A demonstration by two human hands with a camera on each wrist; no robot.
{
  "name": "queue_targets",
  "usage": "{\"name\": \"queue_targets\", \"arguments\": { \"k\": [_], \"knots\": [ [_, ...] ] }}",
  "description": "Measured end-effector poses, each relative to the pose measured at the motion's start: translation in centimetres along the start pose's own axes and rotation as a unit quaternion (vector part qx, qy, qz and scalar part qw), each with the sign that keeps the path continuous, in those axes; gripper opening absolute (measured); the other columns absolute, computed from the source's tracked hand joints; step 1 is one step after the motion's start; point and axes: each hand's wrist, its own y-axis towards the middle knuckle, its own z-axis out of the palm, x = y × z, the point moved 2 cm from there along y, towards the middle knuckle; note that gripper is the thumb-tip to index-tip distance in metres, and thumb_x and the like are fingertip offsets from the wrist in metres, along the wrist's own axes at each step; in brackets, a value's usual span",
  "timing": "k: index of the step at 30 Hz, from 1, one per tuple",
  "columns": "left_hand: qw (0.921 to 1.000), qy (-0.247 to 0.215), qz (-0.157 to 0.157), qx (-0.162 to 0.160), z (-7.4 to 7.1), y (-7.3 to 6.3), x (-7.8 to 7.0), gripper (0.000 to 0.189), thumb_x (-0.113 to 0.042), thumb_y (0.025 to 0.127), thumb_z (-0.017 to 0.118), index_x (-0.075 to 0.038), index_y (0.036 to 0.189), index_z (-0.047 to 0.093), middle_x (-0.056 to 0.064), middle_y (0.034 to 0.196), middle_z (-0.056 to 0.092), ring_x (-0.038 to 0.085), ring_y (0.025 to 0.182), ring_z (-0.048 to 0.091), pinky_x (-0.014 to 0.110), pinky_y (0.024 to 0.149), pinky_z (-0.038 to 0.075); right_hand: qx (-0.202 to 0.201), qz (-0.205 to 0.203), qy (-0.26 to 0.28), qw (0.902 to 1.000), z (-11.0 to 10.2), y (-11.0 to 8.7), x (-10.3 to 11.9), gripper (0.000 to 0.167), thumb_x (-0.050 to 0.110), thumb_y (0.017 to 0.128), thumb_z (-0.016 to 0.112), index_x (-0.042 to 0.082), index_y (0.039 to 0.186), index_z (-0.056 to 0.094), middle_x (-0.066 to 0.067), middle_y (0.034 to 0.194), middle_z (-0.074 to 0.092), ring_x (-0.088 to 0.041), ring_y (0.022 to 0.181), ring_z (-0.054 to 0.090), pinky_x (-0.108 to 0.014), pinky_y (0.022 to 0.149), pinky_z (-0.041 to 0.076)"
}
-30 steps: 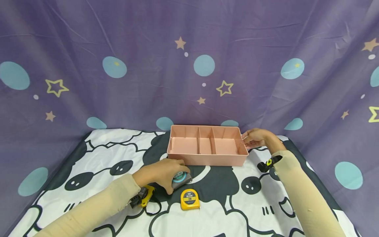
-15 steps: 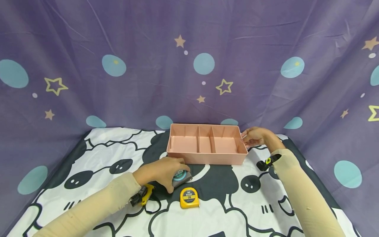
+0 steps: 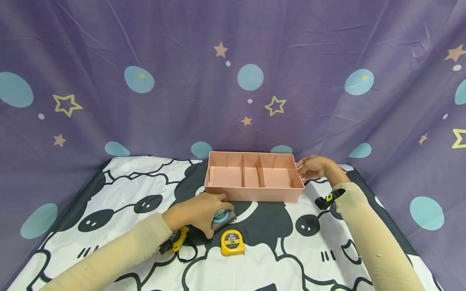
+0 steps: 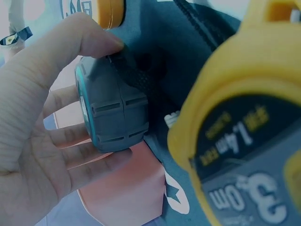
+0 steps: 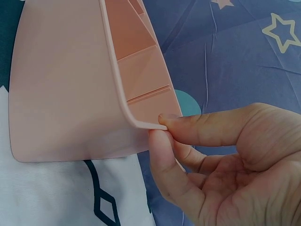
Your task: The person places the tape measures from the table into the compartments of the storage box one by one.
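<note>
In the head view my left hand holds a grey tape measure with a teal ring on the cloth, just before the box. The left wrist view shows the thumb at one end of this tape measure and the fingers along its other side. At the right, my right hand is at the end of a pink divided box. Thumb and fingertips pinch the rim of the box in the right wrist view. The box has three compartments, with nothing visible in them.
A yellow tape measure lies in front of the grey one. Another yellow tape measure with a black strap is beside my left wrist, partly covered. A purple curtain hangs behind the cloth-covered table.
The head view has shifted slightly. Both hands keep their places, the left on the grey tape measure and the right at the box rim.
</note>
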Motion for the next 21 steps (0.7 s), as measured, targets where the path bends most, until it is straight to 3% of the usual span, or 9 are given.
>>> {"name": "queue_targets", "arguments": {
  "k": [5,14,21],
  "knots": [
    [0.9998,0.014,0.000,-0.016,-0.2,-0.1,-0.2,0.086,-0.043,0.060,0.093,-0.025,0.138,0.060,0.000,0.122,0.057,0.012,0.091,0.055,0.029,0.080,0.053,0.002,-0.001,0.004,1.0000,0.0,0.0,0.0,0.017,-0.006,0.097,0.052,-0.001,0.111,0.043,0.001,0.078,0.063,-0.008,0.073,0.064,-0.021,0.071,0.057],
    [0.9935,0.073,0.026,-0.083,-1.7,-0.6,-1.0,0.090,-0.053,0.058,0.090,-0.021,0.137,0.063,0.005,0.126,0.058,0.016,0.098,0.057,0.033,0.083,0.054,-0.001,-0.006,0.005,1.0000,0.0,0.0,0.1,0.020,-0.005,0.096,0.054,-0.003,0.114,0.044,0.001,0.078,0.063,-0.008,0.072,0.064,-0.022,0.072,0.058],
    [0.9893,0.100,0.028,-0.103,-3.1,-1.2,-1.5,0.088,-0.054,0.061,0.086,-0.022,0.139,0.061,0.008,0.124,0.058,0.013,0.085,0.059,0.029,0.071,0.054,-0.007,-0.007,0.000,0.9999,-0.1,0.0,-0.1,0.020,-0.005,0.096,0.055,-0.002,0.113,0.044,0.001,0.078,0.063,-0.008,0.073,0.064,-0.022,0.073,0.058]
  ]
}}
